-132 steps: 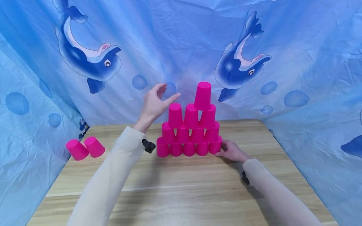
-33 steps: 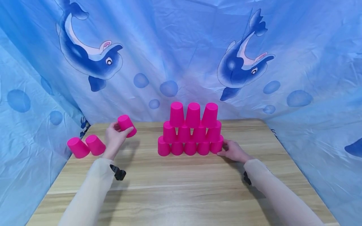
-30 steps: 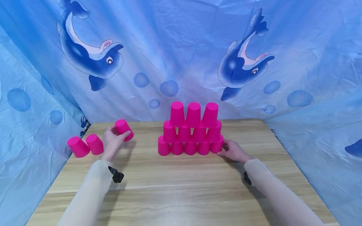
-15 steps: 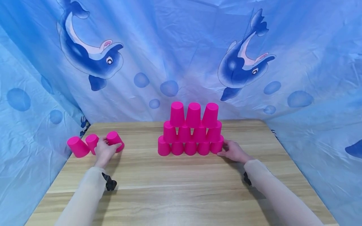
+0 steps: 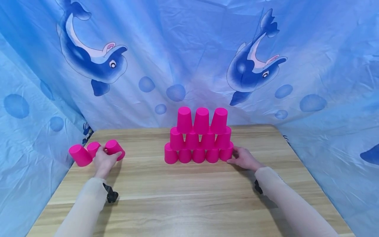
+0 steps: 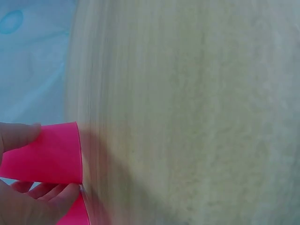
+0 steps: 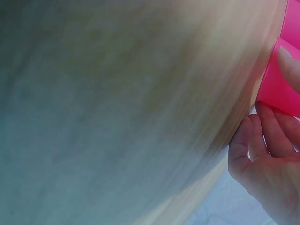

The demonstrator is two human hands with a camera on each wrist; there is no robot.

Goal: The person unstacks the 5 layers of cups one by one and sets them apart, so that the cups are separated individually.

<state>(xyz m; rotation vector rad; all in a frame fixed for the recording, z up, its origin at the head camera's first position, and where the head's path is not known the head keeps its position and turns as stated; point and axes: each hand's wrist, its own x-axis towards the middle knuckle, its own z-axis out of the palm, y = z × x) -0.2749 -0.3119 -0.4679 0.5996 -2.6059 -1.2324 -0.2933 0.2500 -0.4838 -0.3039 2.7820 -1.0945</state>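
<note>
Pink cup (image 5: 114,149) between left fingers (image 5: 104,160) (upside down).

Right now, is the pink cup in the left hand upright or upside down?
Upside down: the cup in the left hand has its closed base up, slightly tilted.

Pink cups on pale wood, blue all around

The cups (image 5: 201,136) are one bright, plain pink — stacked or loose alike. The table (image 5: 189,197) is light wood with streaky grain. The backdrop cloth (image 5: 189,49) is sky blue, printed with darker blue bubbles and navy-and-white dolphins — pink inside their mouths. Both sleeves (image 5: 284,200) are sheer cream.
</note>
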